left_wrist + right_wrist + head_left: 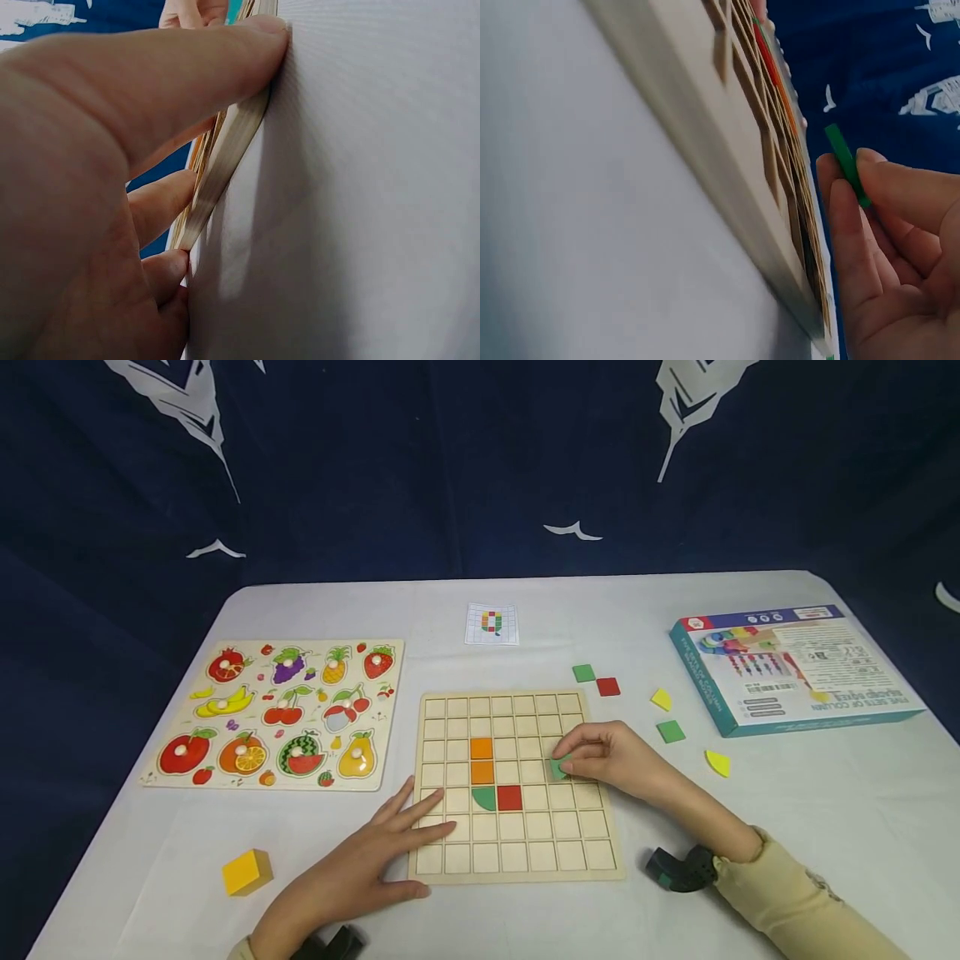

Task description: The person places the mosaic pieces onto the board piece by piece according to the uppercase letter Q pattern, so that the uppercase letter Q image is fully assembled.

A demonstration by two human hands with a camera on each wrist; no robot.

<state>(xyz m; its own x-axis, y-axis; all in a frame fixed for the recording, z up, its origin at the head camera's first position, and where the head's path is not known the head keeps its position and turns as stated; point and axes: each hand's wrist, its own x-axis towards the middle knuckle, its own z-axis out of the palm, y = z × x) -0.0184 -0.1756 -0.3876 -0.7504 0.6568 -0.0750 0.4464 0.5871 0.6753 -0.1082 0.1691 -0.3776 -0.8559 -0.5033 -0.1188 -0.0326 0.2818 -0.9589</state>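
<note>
Hands: by the right hand (611, 756), right of centre in the head view, a green tile (844, 161) is pinched between thumb and fingers; the left hand (367, 860), lower centre, is laid with spread fingers at the grid board's lower-left corner.
Green tile: held over the board's right-hand columns; whether a cell is touched cannot be told.
Tile handling: judged light, stiff and hardly fragile; its smooth faces may slip.
Tile hold: best taken by two opposite edges, so that the underside is left free.
Grid board (517, 877): laid flat at lower centre on the counter (540, 927); judged rigid, easily slid, best steadied by its rim.
Loose yellow pieces (717, 763): seen right of centre, thin, best lifted by their edges.
</note>
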